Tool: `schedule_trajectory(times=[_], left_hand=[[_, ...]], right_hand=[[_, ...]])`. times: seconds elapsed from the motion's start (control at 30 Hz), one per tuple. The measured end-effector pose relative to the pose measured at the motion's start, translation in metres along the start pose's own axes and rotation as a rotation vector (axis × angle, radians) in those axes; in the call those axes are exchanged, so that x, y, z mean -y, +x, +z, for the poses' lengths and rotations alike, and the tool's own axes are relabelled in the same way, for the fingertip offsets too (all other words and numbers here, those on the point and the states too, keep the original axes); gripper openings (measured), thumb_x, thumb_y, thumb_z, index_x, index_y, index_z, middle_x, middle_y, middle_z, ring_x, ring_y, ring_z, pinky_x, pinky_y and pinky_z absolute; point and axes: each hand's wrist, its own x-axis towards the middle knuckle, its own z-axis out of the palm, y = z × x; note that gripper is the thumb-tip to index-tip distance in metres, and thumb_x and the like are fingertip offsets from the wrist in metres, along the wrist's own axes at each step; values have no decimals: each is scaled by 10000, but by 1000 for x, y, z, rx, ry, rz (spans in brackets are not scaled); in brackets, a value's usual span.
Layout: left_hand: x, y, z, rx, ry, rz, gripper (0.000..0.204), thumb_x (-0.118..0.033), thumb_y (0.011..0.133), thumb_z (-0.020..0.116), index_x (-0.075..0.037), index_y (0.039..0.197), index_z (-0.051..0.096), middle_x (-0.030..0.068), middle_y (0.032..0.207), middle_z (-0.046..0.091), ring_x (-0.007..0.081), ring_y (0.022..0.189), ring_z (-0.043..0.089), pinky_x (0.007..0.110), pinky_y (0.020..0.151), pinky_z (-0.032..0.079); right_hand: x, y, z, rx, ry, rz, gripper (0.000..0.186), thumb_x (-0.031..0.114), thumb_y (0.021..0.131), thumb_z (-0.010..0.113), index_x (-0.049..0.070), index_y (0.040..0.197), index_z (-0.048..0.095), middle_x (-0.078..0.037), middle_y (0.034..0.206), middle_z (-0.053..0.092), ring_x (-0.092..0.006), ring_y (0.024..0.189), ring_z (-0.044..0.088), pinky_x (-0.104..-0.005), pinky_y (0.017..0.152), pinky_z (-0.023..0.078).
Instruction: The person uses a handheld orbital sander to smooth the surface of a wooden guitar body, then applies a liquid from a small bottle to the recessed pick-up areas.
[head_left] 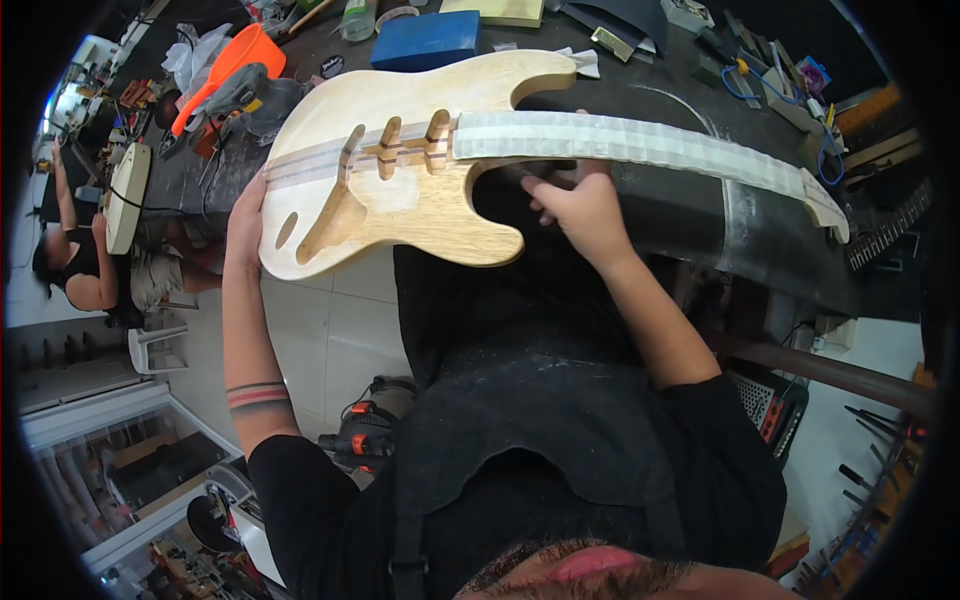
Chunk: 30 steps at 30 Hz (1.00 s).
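We see our left hand (246,222) clasping the rounded end of an unfinished wooden guitar body (400,170), our right hand (582,205) pinching its taped neck (640,140); it overhangs the dark tabletop (680,210). Beyond lies a blue block (425,40).

Right hand (580,205) fingertips hidden under the guitar neck (640,140) — grip unclear.

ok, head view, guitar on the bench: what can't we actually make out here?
- Left hand: fingers hidden behind the guitar body; grip unclear.
- Right hand: fingertips tucked under the neck; contact unseen.
- Headstock: bent by the fisheye rim.
- Workbench clutter at the far edge: too small to identify.
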Motion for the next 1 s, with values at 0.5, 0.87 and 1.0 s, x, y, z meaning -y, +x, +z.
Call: schedule_trajectory(times=[0.5,0.87,1.0], left_hand=[[2,53,29,86,23,27,528,-247,1261,505,62,1686,555,201,1640,672,256,1419,719,391,1206,582],[-2,60,12,-23,552,122,578,-328,1260,544,28,1715,561,142,1640,686,176,1454,647,312,1236,482],[-8,57,11,-8,701,129,578,-362,1248,570,19,1680,610,139,1587,726,183,1417,660,308,1225,476]], right_hand=[[1,-25,-96,-84,168,64,611,-4,933,845,-82,1489,601,-152,1185,738,-128,694,666,-275,581,527],[4,-26,-92,-184,207,79,1111,-50,932,835,2,1842,199,-198,1513,620,-124,819,669,-275,634,539],[1,-27,-98,-143,227,84,1010,-37,943,846,-10,1799,311,-175,1446,661,-125,836,669,-276,660,542]])
